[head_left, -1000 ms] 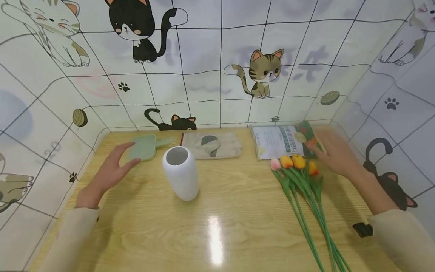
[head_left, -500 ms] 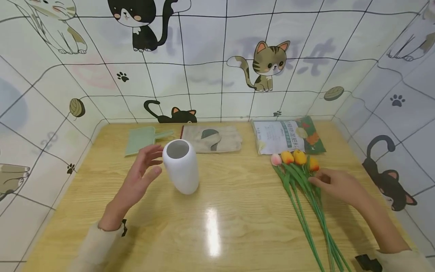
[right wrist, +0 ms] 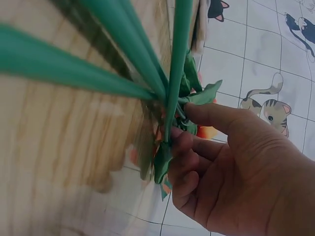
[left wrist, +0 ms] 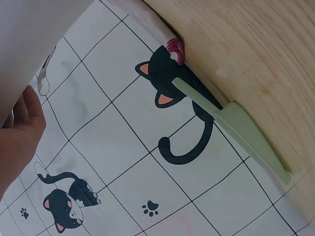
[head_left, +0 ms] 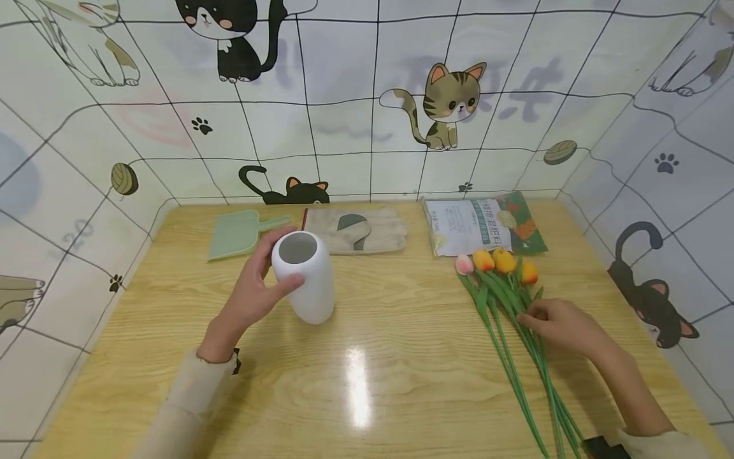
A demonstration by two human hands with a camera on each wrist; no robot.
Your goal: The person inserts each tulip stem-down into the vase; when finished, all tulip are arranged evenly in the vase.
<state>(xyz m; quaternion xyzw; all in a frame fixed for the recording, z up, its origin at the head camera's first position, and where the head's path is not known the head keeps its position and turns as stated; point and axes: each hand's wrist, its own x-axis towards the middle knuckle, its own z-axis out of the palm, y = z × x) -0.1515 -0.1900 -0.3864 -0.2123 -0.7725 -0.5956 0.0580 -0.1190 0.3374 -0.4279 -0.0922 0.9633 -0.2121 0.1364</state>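
Observation:
A tall white vase (head_left: 314, 287) stands on the wooden table, left of the middle. My left hand (head_left: 252, 292) holds it from its left side, thumb across the front and fingers partly hidden behind. In the left wrist view, fingers of the left hand (left wrist: 23, 130) lie against the white vase (left wrist: 34, 44). Several artificial tulips (head_left: 504, 262), pink and yellow-orange with long green stems, lie on the right. At their upper stems, my right hand (head_left: 564, 326) pinches a tulip. The right wrist view has the thumb and fingers of the right hand (right wrist: 236, 162) at a green stem (right wrist: 178, 59).
Along the back of the table (head_left: 413, 357) lie a pale green scoop (head_left: 234, 234), a light glove (head_left: 381, 231) with a grey patch, and a printed plastic packet (head_left: 467, 226). A cat-patterned cloth (head_left: 344, 127) hangs behind and at both sides.
My left hand has moved right from beside the scoop and taken hold of the vase. My right hand has come down from the packet to the tulip stems and pinches there.

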